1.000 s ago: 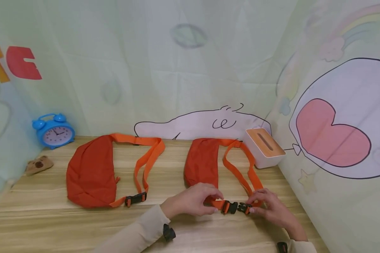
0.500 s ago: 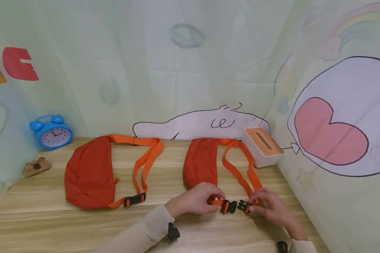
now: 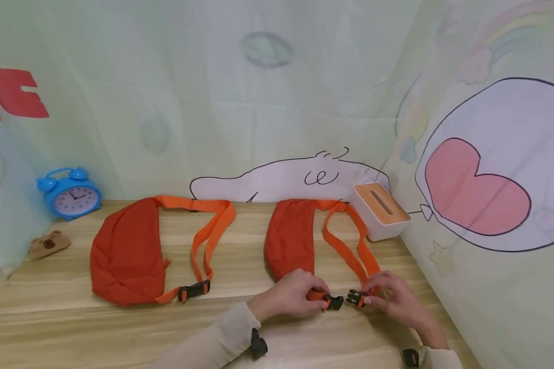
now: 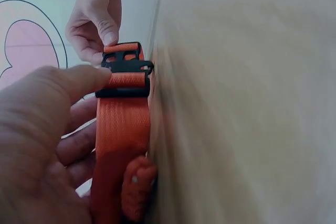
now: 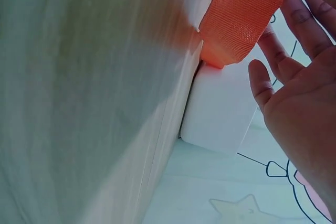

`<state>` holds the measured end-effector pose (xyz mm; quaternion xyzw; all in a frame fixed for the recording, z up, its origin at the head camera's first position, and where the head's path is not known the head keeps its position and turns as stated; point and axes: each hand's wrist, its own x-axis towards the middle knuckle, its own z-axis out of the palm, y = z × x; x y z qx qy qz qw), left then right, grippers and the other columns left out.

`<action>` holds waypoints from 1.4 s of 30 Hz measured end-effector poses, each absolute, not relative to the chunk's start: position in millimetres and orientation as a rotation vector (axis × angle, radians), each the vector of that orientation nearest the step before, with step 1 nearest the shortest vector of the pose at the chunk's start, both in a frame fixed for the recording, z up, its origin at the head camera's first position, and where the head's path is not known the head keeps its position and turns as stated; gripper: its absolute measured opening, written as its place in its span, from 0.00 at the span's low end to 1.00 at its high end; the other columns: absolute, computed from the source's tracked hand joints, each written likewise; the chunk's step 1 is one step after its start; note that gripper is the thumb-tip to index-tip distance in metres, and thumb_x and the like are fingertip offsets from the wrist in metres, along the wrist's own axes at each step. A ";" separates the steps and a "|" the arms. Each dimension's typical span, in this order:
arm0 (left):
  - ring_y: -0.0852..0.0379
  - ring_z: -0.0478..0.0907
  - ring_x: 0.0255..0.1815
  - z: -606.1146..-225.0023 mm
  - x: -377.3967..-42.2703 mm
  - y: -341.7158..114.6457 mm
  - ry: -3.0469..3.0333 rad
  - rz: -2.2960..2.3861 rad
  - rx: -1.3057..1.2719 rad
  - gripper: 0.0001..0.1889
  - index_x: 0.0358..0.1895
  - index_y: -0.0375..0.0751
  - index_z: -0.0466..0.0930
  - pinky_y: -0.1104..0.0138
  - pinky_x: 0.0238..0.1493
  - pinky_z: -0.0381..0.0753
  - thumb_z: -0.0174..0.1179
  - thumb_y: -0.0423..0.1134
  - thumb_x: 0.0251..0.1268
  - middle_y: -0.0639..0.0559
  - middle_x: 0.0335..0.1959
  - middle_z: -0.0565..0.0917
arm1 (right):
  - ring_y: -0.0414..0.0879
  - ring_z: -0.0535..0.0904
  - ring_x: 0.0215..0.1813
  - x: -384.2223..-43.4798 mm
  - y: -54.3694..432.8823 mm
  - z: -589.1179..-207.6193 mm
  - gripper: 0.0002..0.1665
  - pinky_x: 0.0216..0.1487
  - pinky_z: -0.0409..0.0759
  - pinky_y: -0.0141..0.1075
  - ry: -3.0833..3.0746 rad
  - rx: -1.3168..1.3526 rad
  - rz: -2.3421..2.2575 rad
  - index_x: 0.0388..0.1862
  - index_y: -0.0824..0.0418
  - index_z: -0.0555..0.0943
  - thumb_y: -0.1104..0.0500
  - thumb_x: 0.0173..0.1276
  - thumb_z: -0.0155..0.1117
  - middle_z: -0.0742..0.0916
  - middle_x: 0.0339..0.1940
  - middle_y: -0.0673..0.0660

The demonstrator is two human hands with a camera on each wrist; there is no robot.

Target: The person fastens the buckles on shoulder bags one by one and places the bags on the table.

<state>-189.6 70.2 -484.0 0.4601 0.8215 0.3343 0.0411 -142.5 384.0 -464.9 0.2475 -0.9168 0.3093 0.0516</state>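
In the head view my left hand (image 3: 295,296) pinches the orange strap at the black socket half (image 3: 335,303) of a side-release buckle. Its thumb lies on the webbing by the buckle in the left wrist view, where a red-orange zip pull (image 4: 137,182) hangs below. My right hand (image 3: 399,302) pinches the pronged half (image 3: 354,298), its prongs pointing left towards the socket. A small gap separates the two halves in the head view. Both belong to the smaller red waist bag (image 3: 290,238), whose orange strap (image 3: 346,251) loops behind my right hand.
A larger red waist bag (image 3: 126,253) lies left, its buckle (image 3: 194,290) fastened. A blue alarm clock (image 3: 76,199) and a brown bear-faced item (image 3: 50,244) stand at far left. A white tissue box (image 3: 383,211) with a wooden lid stands behind the strap, beside the right wall.
My left forearm has shifted slightly right, and the socket half has turned in my fingers. The pronged half shows its prongs more plainly. The whole head view has drifted a little.
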 end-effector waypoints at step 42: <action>0.73 0.75 0.33 -482.7 -188.0 72.3 2.429 1.293 1.201 0.06 0.48 0.47 0.92 0.79 0.42 0.76 0.71 0.37 0.73 0.59 0.38 0.93 | 0.38 0.83 0.54 -147.5 368.4 -448.9 0.11 0.57 0.82 0.35 -2.768 0.785 0.939 0.42 0.43 0.93 0.59 0.64 0.82 0.93 0.46 0.52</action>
